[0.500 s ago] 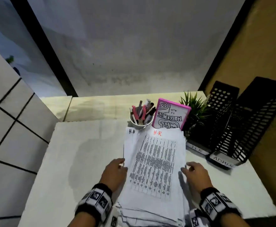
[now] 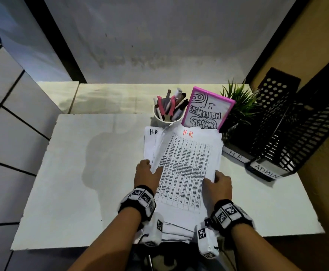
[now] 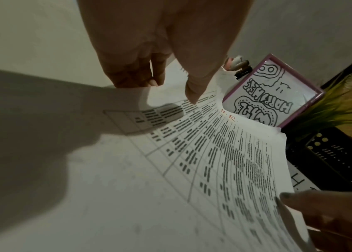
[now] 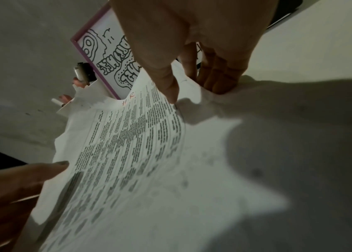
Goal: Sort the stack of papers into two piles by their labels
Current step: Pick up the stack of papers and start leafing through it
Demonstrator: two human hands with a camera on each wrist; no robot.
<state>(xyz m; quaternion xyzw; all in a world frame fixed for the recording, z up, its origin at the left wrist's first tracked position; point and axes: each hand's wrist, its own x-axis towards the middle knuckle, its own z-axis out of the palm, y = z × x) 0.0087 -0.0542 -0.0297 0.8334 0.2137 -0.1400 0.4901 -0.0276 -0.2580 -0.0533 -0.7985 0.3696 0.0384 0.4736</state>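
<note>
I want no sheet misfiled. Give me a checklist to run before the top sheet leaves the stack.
1. Label on the top printed white sheet reads H.R in red: ok.
2. Left hand grips its left edge: ok.
3. Right hand grips its right edge: ok.
4. Only one sheet held: cannot tell.
5. Black mesh file holder labelled H R within view: ok.
6. Bare white tabletop left of the stack: ok.

Your bare forearms wear black wrist bands (image 2: 138, 200) with white marker tiles, white camera boxes (image 2: 206, 240) hanging beneath.
</note>
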